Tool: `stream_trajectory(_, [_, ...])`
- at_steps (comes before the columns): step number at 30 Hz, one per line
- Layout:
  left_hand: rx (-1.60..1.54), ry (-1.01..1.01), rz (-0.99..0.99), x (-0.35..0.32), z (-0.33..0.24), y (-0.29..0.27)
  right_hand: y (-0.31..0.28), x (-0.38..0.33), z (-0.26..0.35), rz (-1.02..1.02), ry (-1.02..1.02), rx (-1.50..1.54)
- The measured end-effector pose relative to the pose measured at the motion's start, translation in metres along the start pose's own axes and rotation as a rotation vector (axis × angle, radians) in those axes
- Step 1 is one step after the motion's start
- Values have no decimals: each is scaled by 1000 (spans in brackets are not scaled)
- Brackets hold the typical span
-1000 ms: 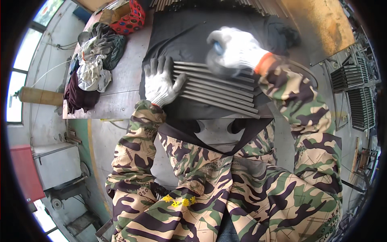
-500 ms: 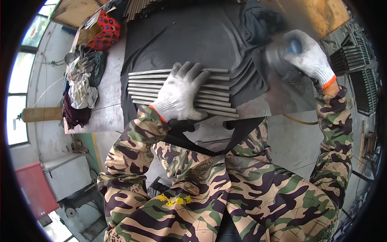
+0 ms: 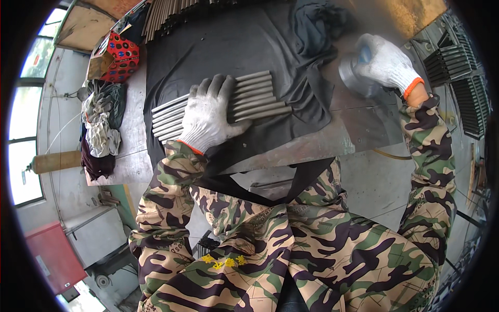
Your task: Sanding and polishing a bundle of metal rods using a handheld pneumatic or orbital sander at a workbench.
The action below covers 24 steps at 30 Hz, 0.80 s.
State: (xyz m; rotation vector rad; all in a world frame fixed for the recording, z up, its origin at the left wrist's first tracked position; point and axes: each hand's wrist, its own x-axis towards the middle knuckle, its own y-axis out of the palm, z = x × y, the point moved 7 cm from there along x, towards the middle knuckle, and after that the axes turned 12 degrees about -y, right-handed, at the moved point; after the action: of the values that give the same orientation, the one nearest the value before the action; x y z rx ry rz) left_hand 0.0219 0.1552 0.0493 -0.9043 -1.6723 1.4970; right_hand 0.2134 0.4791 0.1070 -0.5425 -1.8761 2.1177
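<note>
Those metal rods (image 3: 254,92) lie side by side on the black cloth (image 3: 223,54), near the front edge of the counter (image 3: 317,140). Left hand (image 3: 208,112) is palm-down across them, fingers fairly close together, thumb splayed right, not really pinching anything. Right hand (image 3: 389,63), over toward the counter's right edge, is curled round a blurry grey-and-blue round tool (image 3: 352,77).

Imo the rods are stiff and not fragile, probably a bit slick and prone to rolling. Can't tell if they're hollow, but together they've likely got some heft. I'd hold them mid-length, flat palm across the lot.
</note>
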Motion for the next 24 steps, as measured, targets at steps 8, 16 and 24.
stream_trajectory(8, [-42,-65,-138,14,3,6,-2,13,-11,3,96,-79])
stream_trajectory(16, [15,-157,-136,-37,100,-1,3,-28,47,-582,-401,472])
stream_trajectory(24, [-263,-348,-98,-65,146,18,94,38,156,-402,-562,453])
